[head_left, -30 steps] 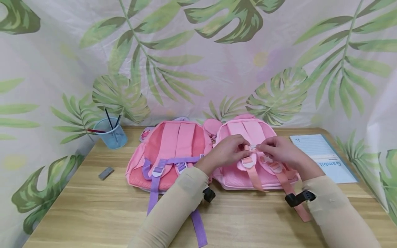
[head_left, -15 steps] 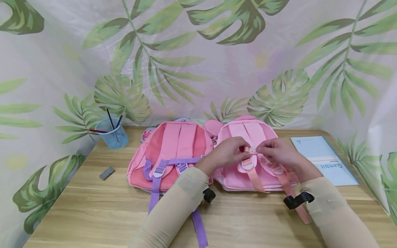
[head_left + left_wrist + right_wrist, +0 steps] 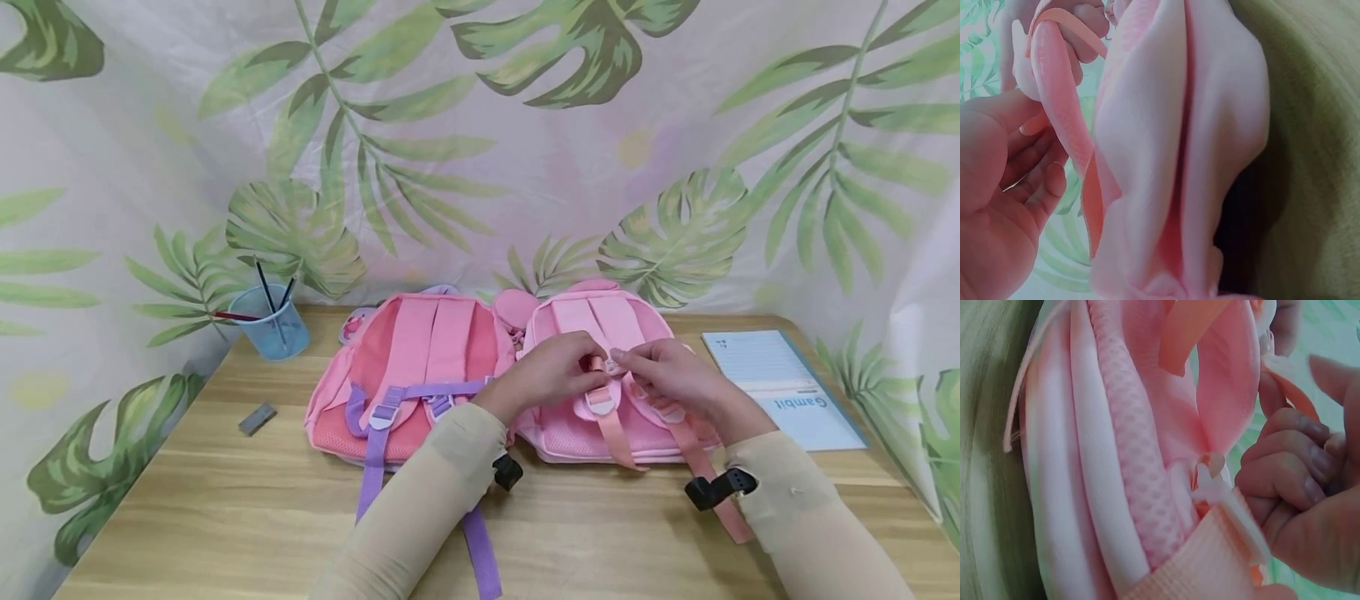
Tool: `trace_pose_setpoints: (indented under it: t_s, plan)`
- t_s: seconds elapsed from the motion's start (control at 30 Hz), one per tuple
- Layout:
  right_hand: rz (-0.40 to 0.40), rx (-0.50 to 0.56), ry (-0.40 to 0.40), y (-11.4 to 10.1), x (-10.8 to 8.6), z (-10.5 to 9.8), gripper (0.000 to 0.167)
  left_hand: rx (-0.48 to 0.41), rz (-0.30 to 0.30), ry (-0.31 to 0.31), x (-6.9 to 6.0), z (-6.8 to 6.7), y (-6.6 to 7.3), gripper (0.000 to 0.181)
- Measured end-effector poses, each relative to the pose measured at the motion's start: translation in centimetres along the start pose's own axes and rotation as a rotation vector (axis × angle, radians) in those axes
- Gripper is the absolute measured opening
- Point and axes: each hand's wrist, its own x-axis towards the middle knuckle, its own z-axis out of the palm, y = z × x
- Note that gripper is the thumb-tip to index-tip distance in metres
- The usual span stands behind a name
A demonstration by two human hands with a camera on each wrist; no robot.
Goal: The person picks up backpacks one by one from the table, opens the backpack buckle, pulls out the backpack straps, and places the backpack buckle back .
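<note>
Two pink backpacks lie side by side on the wooden table [image 3: 585,542], straps upward. Over the right backpack [image 3: 551,433] both hands meet at a small white buckle [image 3: 612,364] on an orange chest strap. My left hand [image 3: 551,367] pinches the orange strap just left of the buckle. My right hand [image 3: 675,375] holds the buckle's right side, its other fingers curled, as the right wrist view shows. The fingertips partly hide the buckle. Below the hands hang orange webbing straps [image 3: 617,433] with white adjusters. In the left wrist view, a pink shoulder strap [image 3: 1057,94] passes beside the left hand.
The left backpack [image 3: 337,408] has purple straps [image 3: 375,467], its ends trailing toward the front. A blue mesh pen cup [image 3: 277,337] with pens stands at back left. Nearby lies a grey eraser-like block [image 3: 257,419]. At right lies a notebook [image 3: 780,354]. Leaf-print cloth hangs behind.
The right hand's thumb and fingers have shifted slightly at the buckle, its thumb now more extended along it. The left hand stays in place. Both backpacks have stayed put.
</note>
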Motion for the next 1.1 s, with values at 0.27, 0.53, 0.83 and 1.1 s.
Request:
trace_pose_setpoints:
  t_s: [0.27, 0.53, 0.83, 1.1]
  plan:
    - [0.004, -0.016, -0.011, -0.41, 0.06, 0.23, 0.029, 0.001, 0.016, -0.024, 0.27, 0.24, -0.15, 0.02]
    - [0.051, 0.13, -0.021, -0.73, 0.15, 0.4, 0.023, 0.044, 0.016, -0.044, 0.46, -0.05, -0.34, 0.023]
    - [0.012, 0.252, -0.065, -0.51, -0.18, 0.39, 0.026, 0.068, 0.001, -0.091, 0.46, 0.67, -0.54, 0.022]
    - [-0.031, 0.379, -0.071, -0.11, -0.38, 0.03, 0.032, 0.103, -0.016, -0.108, 0.49, 0.65, -0.1, 0.022]
